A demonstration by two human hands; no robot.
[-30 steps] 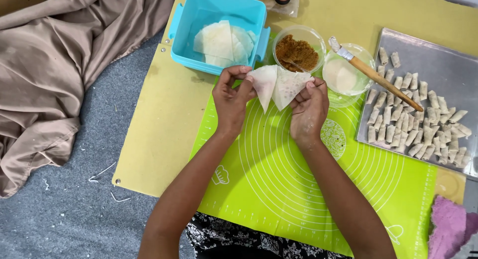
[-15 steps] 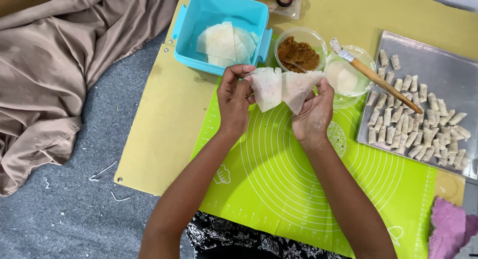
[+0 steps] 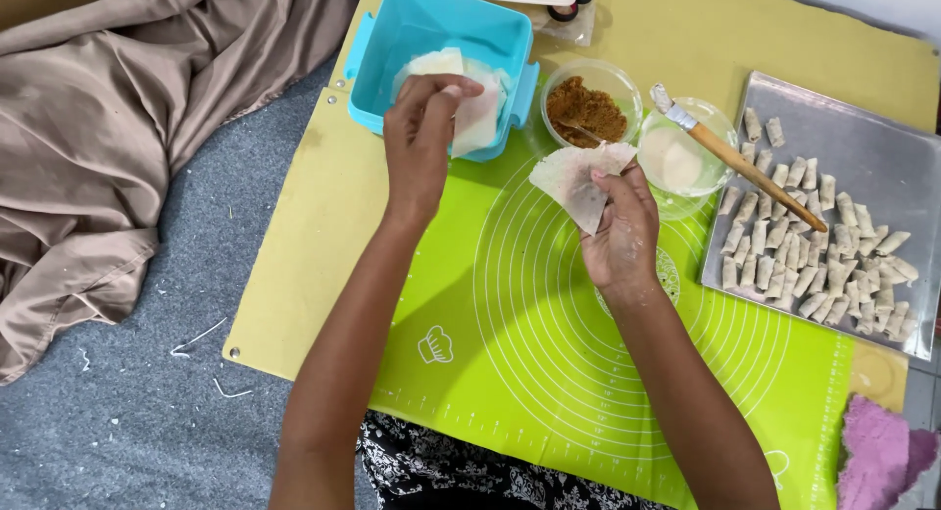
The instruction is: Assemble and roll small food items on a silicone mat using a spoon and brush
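My right hand pinches a thin, pale wrapper sheet and holds it up above the far edge of the green silicone mat. My left hand reaches over the light blue container, its fingertips closed on another wrapper sheet that lies on the stack inside. The two hands are apart, each with its own sheet.
A clear bowl of brown filling and a bowl of white paste with a wooden-handled brush stand behind the mat. A metal tray at the right holds several small rolls. Beige cloth lies left, pink cloth lower right.
The two sheets held together have been pulled apart. My left hand has carried one up and left to the blue container, while my right hand stays with the other.
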